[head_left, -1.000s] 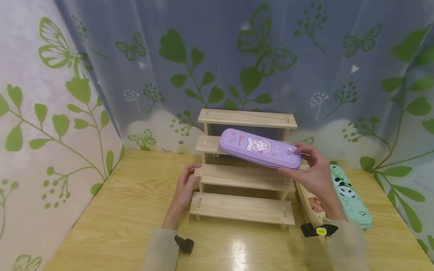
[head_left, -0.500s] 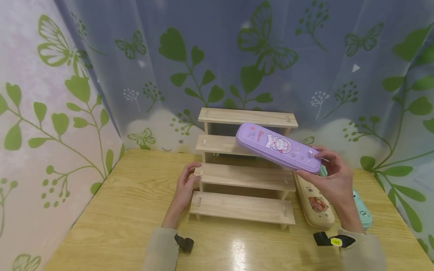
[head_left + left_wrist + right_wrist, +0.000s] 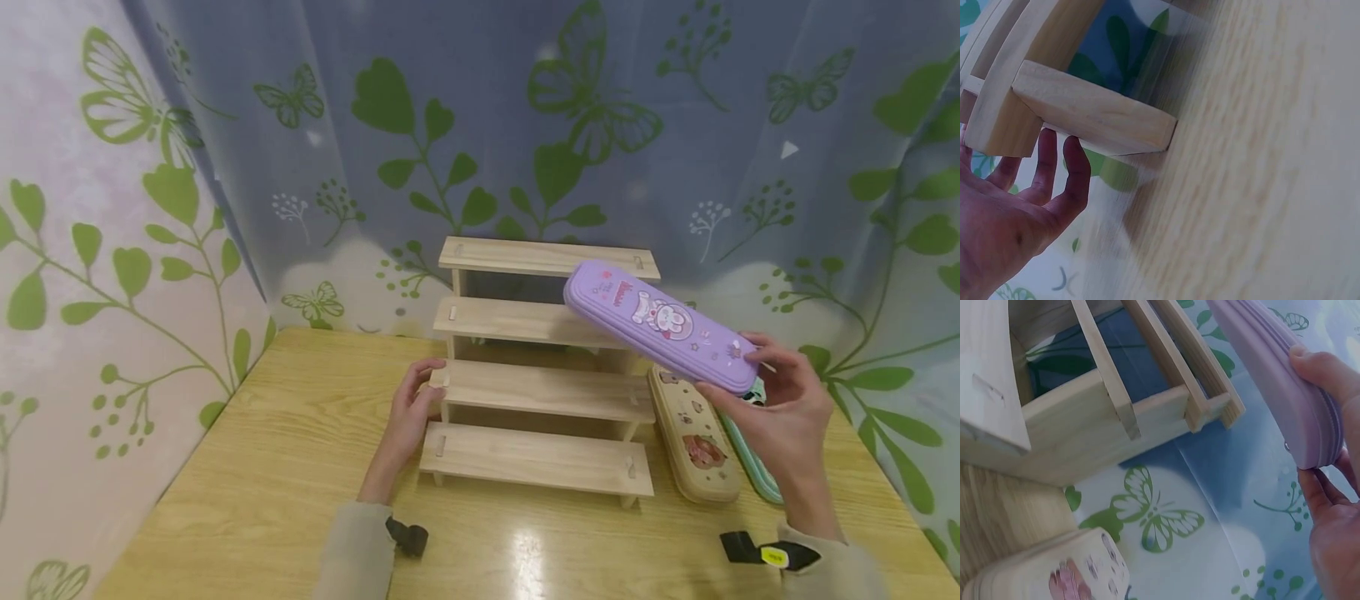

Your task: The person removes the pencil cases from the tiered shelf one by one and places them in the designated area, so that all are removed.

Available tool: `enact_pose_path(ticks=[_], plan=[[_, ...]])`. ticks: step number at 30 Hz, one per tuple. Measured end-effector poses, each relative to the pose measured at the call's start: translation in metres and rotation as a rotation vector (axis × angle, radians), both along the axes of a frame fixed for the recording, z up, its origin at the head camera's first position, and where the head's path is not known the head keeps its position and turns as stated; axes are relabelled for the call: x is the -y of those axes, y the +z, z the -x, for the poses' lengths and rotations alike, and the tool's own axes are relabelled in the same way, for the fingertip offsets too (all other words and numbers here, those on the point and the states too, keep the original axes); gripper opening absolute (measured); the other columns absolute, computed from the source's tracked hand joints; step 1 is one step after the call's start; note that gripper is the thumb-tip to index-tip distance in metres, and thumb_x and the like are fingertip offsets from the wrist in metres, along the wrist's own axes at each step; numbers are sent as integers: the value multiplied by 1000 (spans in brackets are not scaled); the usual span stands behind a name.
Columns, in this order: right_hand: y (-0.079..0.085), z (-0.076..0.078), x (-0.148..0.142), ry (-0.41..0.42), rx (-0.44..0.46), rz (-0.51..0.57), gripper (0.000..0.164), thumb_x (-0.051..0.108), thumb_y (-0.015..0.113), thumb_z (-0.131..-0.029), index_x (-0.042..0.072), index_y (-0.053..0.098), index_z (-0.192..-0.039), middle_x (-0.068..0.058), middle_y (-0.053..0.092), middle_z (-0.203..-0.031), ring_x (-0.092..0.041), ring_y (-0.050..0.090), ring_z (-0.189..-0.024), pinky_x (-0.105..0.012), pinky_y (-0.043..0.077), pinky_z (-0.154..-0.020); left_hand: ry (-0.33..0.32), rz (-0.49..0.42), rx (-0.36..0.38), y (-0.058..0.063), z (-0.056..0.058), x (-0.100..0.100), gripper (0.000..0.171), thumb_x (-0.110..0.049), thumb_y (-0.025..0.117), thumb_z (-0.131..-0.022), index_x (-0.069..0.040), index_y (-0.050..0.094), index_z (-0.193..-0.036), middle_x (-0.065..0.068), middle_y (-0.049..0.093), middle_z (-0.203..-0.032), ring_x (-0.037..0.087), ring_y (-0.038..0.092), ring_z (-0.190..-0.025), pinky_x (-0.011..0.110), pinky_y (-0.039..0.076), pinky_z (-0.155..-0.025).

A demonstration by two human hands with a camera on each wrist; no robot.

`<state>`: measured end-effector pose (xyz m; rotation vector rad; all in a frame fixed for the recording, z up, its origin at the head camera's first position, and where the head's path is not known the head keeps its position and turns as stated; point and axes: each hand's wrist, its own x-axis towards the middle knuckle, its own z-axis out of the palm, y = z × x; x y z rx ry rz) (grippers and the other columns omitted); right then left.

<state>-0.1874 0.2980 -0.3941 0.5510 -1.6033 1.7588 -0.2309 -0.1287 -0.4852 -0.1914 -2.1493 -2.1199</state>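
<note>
A purple pencil case point(image 3: 660, 325) with a white bunny picture hangs tilted in the air, its left end overlapping the upper right of a wooden step rack point(image 3: 540, 390) in the head view. My right hand point(image 3: 783, 408) pinches the case's lower right end, the thumb on one side and the fingers on the other, as the right wrist view also shows. At the rack's left side, my left hand point(image 3: 412, 406) holds the end of the second step from the bottom. Bent fingers point(image 3: 1075, 175) reach up beside a side piece in the left wrist view; the thumb is hidden there.
Right of the rack, a beige pencil case point(image 3: 693, 442) with a bear picture lies on the wooden table point(image 3: 285, 483). A mint green case point(image 3: 753, 462) lies beyond it, partly hidden by my right hand. A patterned curtain point(image 3: 480, 108) hangs close behind the rack.
My right hand has carried the purple pencil case rightward, away from the rack's third step, and tilted it more. The beige case has come into fuller view. My left hand stays put.
</note>
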Motion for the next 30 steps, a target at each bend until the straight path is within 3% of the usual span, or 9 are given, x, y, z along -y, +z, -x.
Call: enact_pose_path(ticks=[6, 13, 30], plan=[[-3, -7, -15, 13, -52, 82, 57, -43, 63, -57, -27, 50, -110, -22, 66, -126, -25, 66, -110, -18, 56, -85, -11, -11, 8, 0, 0, -1, 39, -8, 50, -98, -12, 54, -137, 14, 51, -142, 27, 59, -112, 55, 60, -85], [-6, -20, -26, -33, -21, 166, 59, -46, 60, -54, -27, 51, -110, -24, 66, -125, -27, 64, -110, -19, 57, -86, -8, -22, 3, 0, -1, -1, 39, -8, 50, -98, -10, 54, -137, 14, 51, -142, 27, 59, -112, 56, 60, -85], [-18, -43, -55, -255, -33, 160, 56, -41, 66, -53, -27, 53, -106, -20, 70, -118, -23, 67, -105, -18, 56, -91, -8, -20, 21, 0, 0, 0, 40, -8, 51, -98, -12, 53, -137, 14, 52, -141, 29, 60, -111, 52, 61, -82]])
